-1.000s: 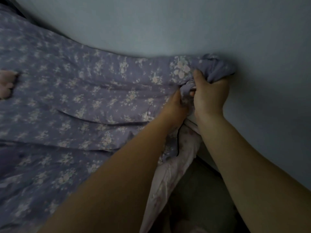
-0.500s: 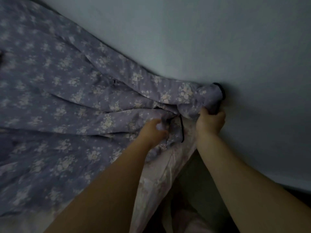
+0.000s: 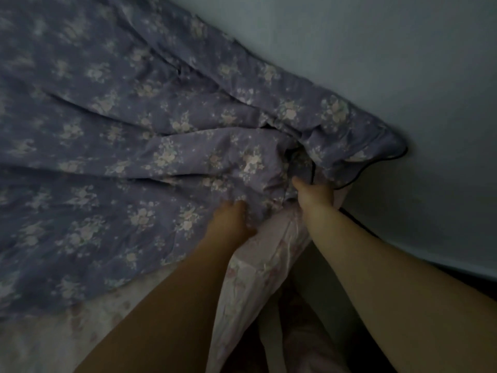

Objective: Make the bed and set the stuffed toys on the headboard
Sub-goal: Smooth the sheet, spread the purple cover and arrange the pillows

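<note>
A purple floral duvet (image 3: 139, 146) is spread over the bed, its corner bunched against the wall at the right. My right hand (image 3: 316, 196) grips that bunched corner from below, fingers hidden in the folds. My left hand (image 3: 232, 215) presses into the duvet just left of it, fingers curled into the cloth. A pale pink floral sheet (image 3: 258, 275) hangs down the bed's edge between my forearms. No stuffed toy is in view.
A plain pale wall (image 3: 376, 63) runs along the far side of the bed and down the right. A thin dark cord (image 3: 357, 219) trails beside my right forearm. The room is dim.
Both hands have moved down and toward me with the duvet corner. The corner has been drawn lower along the wall, and the pink toy seen at the left edge has left view.
</note>
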A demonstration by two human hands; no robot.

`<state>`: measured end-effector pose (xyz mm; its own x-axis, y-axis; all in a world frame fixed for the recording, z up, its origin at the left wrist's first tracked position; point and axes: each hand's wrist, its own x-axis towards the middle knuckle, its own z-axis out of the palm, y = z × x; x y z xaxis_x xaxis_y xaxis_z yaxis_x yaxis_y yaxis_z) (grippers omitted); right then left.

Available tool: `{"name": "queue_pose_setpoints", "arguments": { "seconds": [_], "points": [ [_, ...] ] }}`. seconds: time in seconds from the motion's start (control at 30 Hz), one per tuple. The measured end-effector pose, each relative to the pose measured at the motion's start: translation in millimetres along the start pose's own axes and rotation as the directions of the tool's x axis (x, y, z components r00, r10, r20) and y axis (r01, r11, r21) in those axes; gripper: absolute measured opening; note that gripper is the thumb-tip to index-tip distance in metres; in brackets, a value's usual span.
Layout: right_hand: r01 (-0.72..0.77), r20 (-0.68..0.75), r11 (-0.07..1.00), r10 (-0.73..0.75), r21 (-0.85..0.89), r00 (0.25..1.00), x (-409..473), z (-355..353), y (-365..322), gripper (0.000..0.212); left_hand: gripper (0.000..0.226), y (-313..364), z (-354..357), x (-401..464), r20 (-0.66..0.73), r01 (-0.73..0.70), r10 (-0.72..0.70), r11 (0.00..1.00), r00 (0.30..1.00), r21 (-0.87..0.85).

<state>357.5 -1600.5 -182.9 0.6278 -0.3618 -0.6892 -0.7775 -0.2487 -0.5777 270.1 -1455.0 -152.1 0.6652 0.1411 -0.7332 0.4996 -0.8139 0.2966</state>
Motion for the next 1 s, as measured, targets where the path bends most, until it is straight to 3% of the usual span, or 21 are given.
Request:
{"name": "queue_pose_setpoints", "arguments": {
  "seconds": [0.07, 0.2, 0.27, 0.33, 0.37, 0.43, 0.5, 0.57, 0.67, 0.73, 0.83, 0.93, 0.97, 1.0],
  "points": [
    [-0.031, 0.049, 0.999, 0.029, 0.029, 0.998, 9.4, 5.9, 4.9, 0.067, 0.072, -0.2, 8.8, 6.6, -0.064, -0.001, 0.004, 0.998, 0.998, 0.058],
    [-0.029, 0.297, 0.972, -0.043, 0.233, 0.954, -10.8, -1.3, -8.1, 0.007, 0.082, 11.6, 11.9, 8.1, -0.210, -0.032, 0.056, 0.993, 0.976, 0.113],
    [-0.079, 0.414, 0.914, -0.101, 0.397, 0.905, -29.7, -13.1, -13.1, 0.011, 0.080, 18.5, 8.8, 6.7, -0.331, -0.089, 0.127, 0.988, 0.935, 0.128],
    [-0.134, 0.526, 0.830, -0.209, 0.541, 0.824, -49.8, -28.7, -9.2, 0.005, 0.058, 23.2, 4.6, 3.4, -0.412, -0.139, 0.161, 0.987, 0.897, 0.082],
    [-0.177, 0.575, 0.782, -0.264, 0.598, 0.774, -59.3, -36.6, -5.9, 0.017, 0.042, 25.8, 2.3, 1.1, -0.440, -0.167, 0.164, 0.985, 0.883, 0.032],
    [-0.257, 0.587, 0.682, -0.307, 0.685, 0.749, -69.9, -49.9, -1.3, 0.044, 0.026, 30.5, -3.5, -10.0, -0.446, -0.242, 0.187, 0.968, 0.875, -0.068],
    [-0.286, 0.517, 0.600, -0.254, 0.747, 0.817, -64.7, -55.6, 6.2, 0.050, 0.034, 30.2, -4.9, -25.7, -0.373, -0.294, 0.246, 0.953, 0.895, -0.077],
    [-0.340, 0.459, 0.622, -0.035, 0.705, 0.888, -56.9, -53.0, 13.3, 0.048, 0.032, 23.8, -4.8, -44.5, -0.232, -0.259, 0.245, 0.966, 0.941, -0.030],
    [-0.446, 0.504, 0.714, 0.150, 0.540, 0.851, -55.9, -39.1, 14.5, 0.066, 0.025, 11.9, -5.3, -64.7, -0.031, -0.185, 0.184, 0.983, 0.982, -0.014],
    [-0.463, 0.545, 0.740, 0.157, 0.487, 0.824, -61.5, -29.5, 12.3, 0.066, 0.028, 5.5, -7.0, -75.3, 0.082, -0.130, 0.133, 0.991, 0.988, -0.044],
    [-0.427, 0.557, 0.792, 0.135, 0.436, 0.819, -78.0, -20.3, 3.4, 0.049, 0.032, -9.3, -11.1, -91.4, 0.216, -0.042, 0.065, 0.993, 0.974, -0.110],
    [-0.372, 0.555, 0.805, 0.065, 0.462, 0.829, -89.7, -19.2, -4.0, 0.041, 0.022, -22.9, -12.4, -104.5, 0.233, -0.047, 0.141, 0.929, 0.962, -0.367],
    [-0.354, 0.535, 0.797, 0.046, 0.489, 0.844, -91.7, -20.7, -3.7, 0.040, 0.012, -26.1, -14.2, -107.3, 0.173, -0.040, 0.145, 0.866, 0.974, -0.499],
    [-0.340, 0.509, 0.782, 0.035, 0.522, 0.860, -92.9, -23.8, -2.8, 0.041, 0.017, -24.5, -18.3, -113.4, 0.092, -0.060, 0.128, 0.845, 0.987, -0.531]
  ]
}}
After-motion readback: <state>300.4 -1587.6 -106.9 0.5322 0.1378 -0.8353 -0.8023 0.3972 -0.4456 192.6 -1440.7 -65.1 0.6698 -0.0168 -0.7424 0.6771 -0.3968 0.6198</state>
